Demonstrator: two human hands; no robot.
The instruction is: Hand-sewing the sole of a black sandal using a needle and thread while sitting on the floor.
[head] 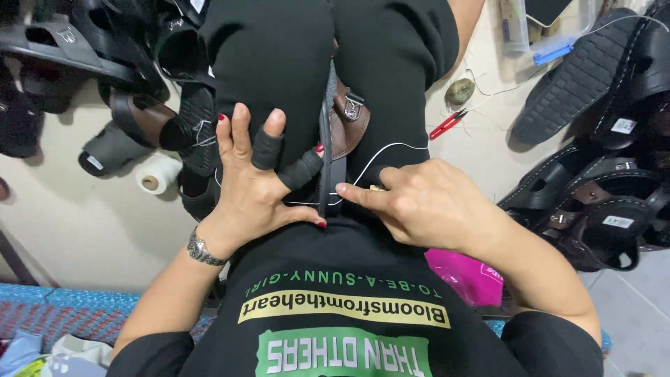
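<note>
1. At far left, on the floor (84, 223) along its left edge: dark sandals (125, 132) in a heap, with a white thread spool (157, 174) lying just beside them.
2. Left hand (255, 185): spread flat against the lap, fingers fanned upward, two of them sheathed in black guards (266, 148); thumb and guarded finger pressed to the left face of the sole (328, 150), steadying it.
3. Centre: sole clamped edge-up between the knees (328, 63), long axis running straight away from the body, brown strap (347, 122) with a metal buckle lying against its right face. Both hands about equally close, one on each side of it.
4. White thread (391, 148): running out of the sole's near end, arcing rightward over the leg.
5. Right hand (419, 206): closed in a pinch at the sole's lower right edge, fingertips touching it where the thread leaves; a small pale tip just showing in the pinch, too small to tell what.
6. Farther right on the floor: red snips (447, 124) beside a small round stone, then more dark sandals (600, 202) along the right edge, well apart.
</note>
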